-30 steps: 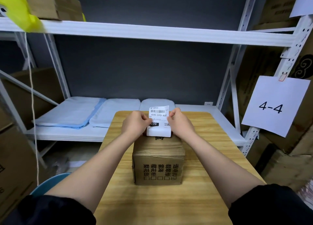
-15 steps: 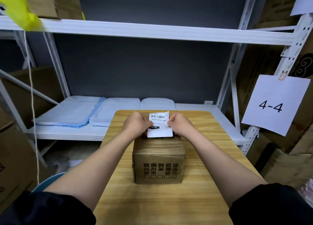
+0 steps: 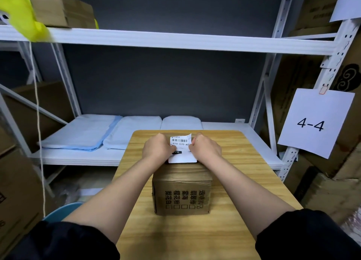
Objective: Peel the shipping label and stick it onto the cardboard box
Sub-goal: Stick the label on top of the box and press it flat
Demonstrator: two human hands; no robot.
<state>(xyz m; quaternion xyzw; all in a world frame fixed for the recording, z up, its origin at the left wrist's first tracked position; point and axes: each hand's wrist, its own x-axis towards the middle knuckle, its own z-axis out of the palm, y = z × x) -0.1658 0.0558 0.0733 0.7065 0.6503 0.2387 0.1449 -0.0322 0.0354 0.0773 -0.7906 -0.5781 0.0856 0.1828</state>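
Above the cardboard box (image 3: 181, 189), the shipping label (image 3: 182, 149) sits pinched between both hands' fingers (image 3: 172, 148).

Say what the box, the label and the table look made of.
Box: brown corrugated cardboard, matte, creased, printed black. Label: thin white paper, probably with a glossy backing; a corner curls. Table: light wood grain, smooth; could be laminate.

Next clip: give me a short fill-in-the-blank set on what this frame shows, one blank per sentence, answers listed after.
1. Both hands, left hand and right hand, hold the shipping label above the cardboard ____.
2. The box stands on a ____ table.
3. The white sign hanging on the right reads ____.
4. The bag on the top shelf is ____ in colour.

Missing words: box; wooden; 4-4; yellow
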